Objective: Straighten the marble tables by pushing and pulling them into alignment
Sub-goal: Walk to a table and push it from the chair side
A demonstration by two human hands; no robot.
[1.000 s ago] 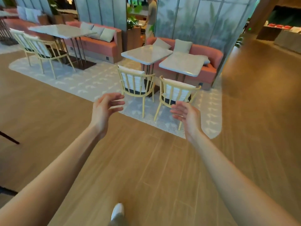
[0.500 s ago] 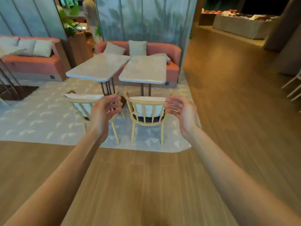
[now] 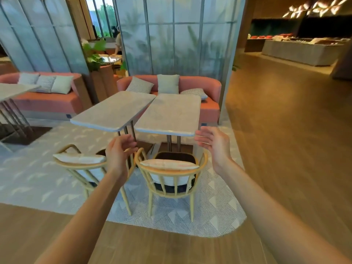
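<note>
Both hands, left hand (image 3: 119, 151) and right hand (image 3: 214, 144), hover released, holding nothing. Ahead on the rug (image 3: 219, 212), left marble table (image 3: 114, 110) sits skewed against right marble table (image 3: 170, 113); I risk bumping the wooden chair (image 3: 169, 180) between.

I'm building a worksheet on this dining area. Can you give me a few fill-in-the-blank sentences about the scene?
1. The two marble tables stand in front of a pink ____.
2. Each wooden chair stands on the patterned ____.
3. The left hand and right hand hold ____.
4. The number of cushions on the sofa behind the tables is ____.

Missing words: sofa; rug; nothing; three
</note>
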